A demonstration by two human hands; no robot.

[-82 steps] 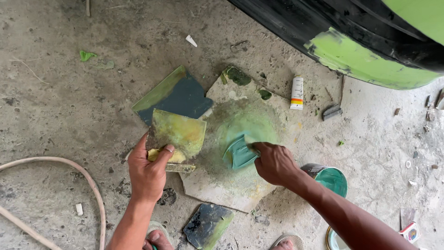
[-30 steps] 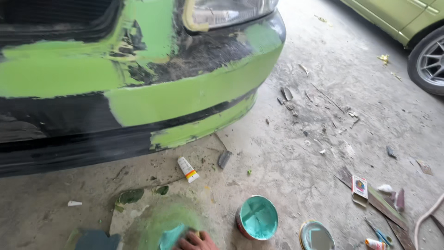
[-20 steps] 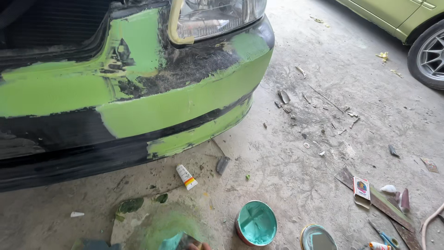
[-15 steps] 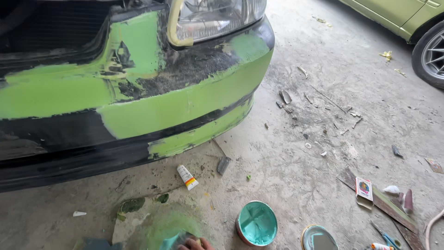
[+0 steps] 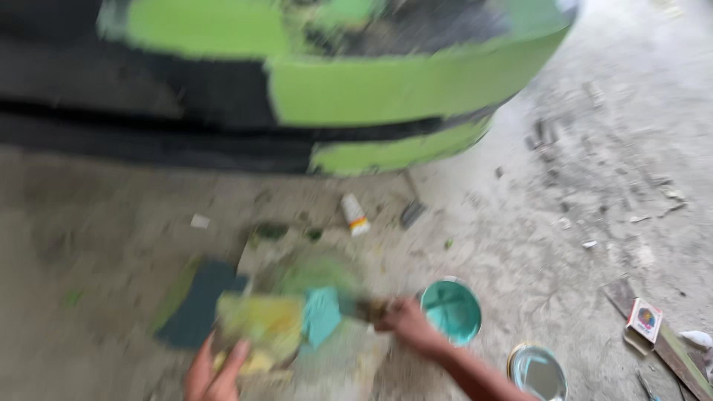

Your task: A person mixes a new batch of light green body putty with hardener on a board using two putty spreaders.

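Note:
The view is heavily blurred. My left hand at the bottom edge holds a yellow-green smeared pad by its lower side. To its right, my right hand seems to grip a teal scraper that lies over a flat board smeared with green filler. An open tin of teal putty stands just right of my right hand.
A car bumper in green and black fills the top. A white tube lies on the concrete below it. A dark blue-grey sheet sits left of the board. A round lid, a small box and wooden strips lie right.
The view has swung down from the bumper and headlight to the floor. Both hands, the pad and the scraper are in sight again.

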